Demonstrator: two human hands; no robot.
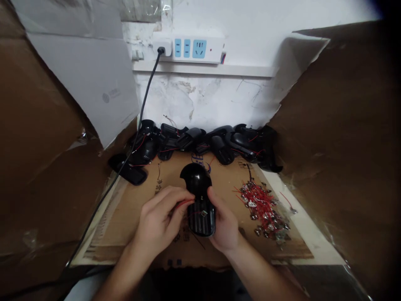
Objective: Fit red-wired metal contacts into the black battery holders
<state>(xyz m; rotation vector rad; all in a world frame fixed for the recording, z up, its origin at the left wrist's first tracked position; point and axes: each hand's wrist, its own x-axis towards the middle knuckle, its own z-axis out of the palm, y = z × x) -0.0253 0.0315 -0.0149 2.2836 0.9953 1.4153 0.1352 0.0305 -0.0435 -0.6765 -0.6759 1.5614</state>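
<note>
My right hand [224, 223] is gripping the black case [201, 221] over the cardboard [125, 221], my left hand [164, 213] pinching a red wire [185, 202] at its middle, and a wire pile [263, 207] sits off right!

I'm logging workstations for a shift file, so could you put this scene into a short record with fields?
Left hand: the left hand pinches a red wire at the held shell
Right hand: the right hand grips the right edge of a black shell
Work surface: cardboard sheet
Back: more black shells in an overlapping row, some with red wires
Right side: heap of small parts with red wires
Wall: power strip, black cord plugged in
</note>
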